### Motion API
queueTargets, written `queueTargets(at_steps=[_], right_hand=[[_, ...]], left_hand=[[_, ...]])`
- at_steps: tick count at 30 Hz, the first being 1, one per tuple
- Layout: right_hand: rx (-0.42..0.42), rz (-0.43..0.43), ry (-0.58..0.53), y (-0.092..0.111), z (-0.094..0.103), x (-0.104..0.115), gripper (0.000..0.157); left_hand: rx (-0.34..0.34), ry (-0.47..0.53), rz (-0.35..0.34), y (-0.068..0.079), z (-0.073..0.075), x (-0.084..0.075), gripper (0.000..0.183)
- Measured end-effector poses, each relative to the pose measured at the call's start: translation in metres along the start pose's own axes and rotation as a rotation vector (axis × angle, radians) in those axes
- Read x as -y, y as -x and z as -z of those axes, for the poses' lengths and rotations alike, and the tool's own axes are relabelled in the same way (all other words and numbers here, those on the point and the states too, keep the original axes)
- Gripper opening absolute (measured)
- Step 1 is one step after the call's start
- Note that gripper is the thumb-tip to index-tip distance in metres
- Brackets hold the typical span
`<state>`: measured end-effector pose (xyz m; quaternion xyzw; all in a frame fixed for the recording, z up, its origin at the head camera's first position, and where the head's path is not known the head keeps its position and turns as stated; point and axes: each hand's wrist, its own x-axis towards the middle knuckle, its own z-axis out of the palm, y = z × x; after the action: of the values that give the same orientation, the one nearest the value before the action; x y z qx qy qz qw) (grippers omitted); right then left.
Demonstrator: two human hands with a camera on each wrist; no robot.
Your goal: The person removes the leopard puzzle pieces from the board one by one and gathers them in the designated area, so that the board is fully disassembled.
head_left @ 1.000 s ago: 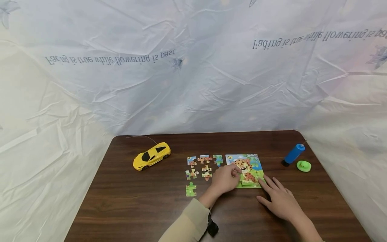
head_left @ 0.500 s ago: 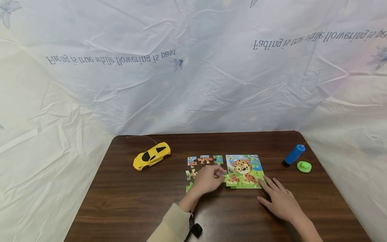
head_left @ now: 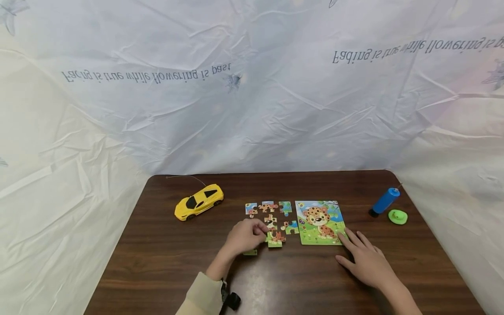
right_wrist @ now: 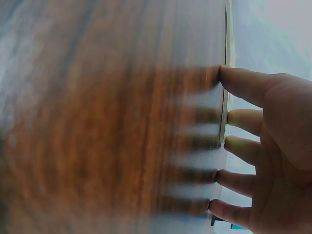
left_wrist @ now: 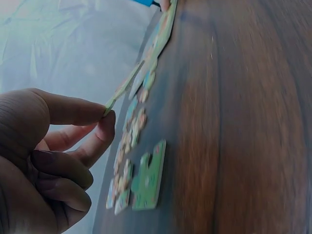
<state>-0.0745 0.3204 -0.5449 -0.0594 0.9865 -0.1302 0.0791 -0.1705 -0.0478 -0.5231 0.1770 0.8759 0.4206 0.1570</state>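
Note:
My left hand (head_left: 245, 236) pinches a jigsaw puzzle piece (head_left: 276, 239) between thumb and fingertip, held up off the table in the left wrist view. The piece shows green grass and part of a spotted leopard. Several other pieces lie around it: a blue-sky piece (head_left: 285, 208), a face piece (head_left: 271, 222) and, partly under the hand, a green corner piece (left_wrist: 148, 181). To the right lies a square leopard picture board (head_left: 320, 222). With fingers spread, my right hand (head_left: 366, 260) rests at the board's lower right edge, fingertips touching it.
A yellow toy car (head_left: 199, 202) with a thin wire stands at the left of the brown table (head_left: 165, 271). At the right are a blue cylinder (head_left: 385, 201) with a black end and a green toy duck (head_left: 397, 216). A pale printed sheet (head_left: 252, 109) hangs behind.
My left hand has moved left from the board to the loose pieces, carrying the grass-and-leopard piece along. The right hand stays at the board's edge.

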Motion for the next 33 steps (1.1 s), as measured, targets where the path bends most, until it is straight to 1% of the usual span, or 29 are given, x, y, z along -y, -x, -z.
queueTargets(at_steps=[3,8,12,16,21,25,29,33], right_hand=[[0.005,-0.001,-0.002,0.0,0.001,0.001,0.076],[0.006,-0.002,0.003,0.0,0.0,0.0,0.076],[-0.001,0.003,0.009,-0.001,0.0,0.0,0.076],[-0.008,0.003,0.012,-0.002,0.0,0.0,0.076],[-0.02,0.003,0.01,-0.001,-0.001,-0.001,0.076],[-0.021,0.012,0.01,-0.002,0.0,0.0,0.075],[-0.026,0.026,0.019,0.001,0.001,0.002,0.073],[-0.02,0.04,0.021,0.004,0.0,0.006,0.072]], left_hand=[[0.017,-0.016,0.013,0.001,0.002,0.007,0.014],[0.03,-0.079,0.044,0.0,-0.004,0.013,0.014],[0.016,-0.135,0.053,0.0,-0.007,0.013,0.013],[0.002,-0.191,0.057,0.001,-0.008,0.011,0.015],[-0.005,-0.242,0.056,0.001,-0.008,0.009,0.011],[-0.018,-0.26,0.044,0.002,-0.007,0.003,0.007],[-0.029,-0.244,0.002,0.0,-0.008,-0.007,0.005],[-0.029,-0.214,-0.045,-0.005,-0.012,-0.017,0.009]])
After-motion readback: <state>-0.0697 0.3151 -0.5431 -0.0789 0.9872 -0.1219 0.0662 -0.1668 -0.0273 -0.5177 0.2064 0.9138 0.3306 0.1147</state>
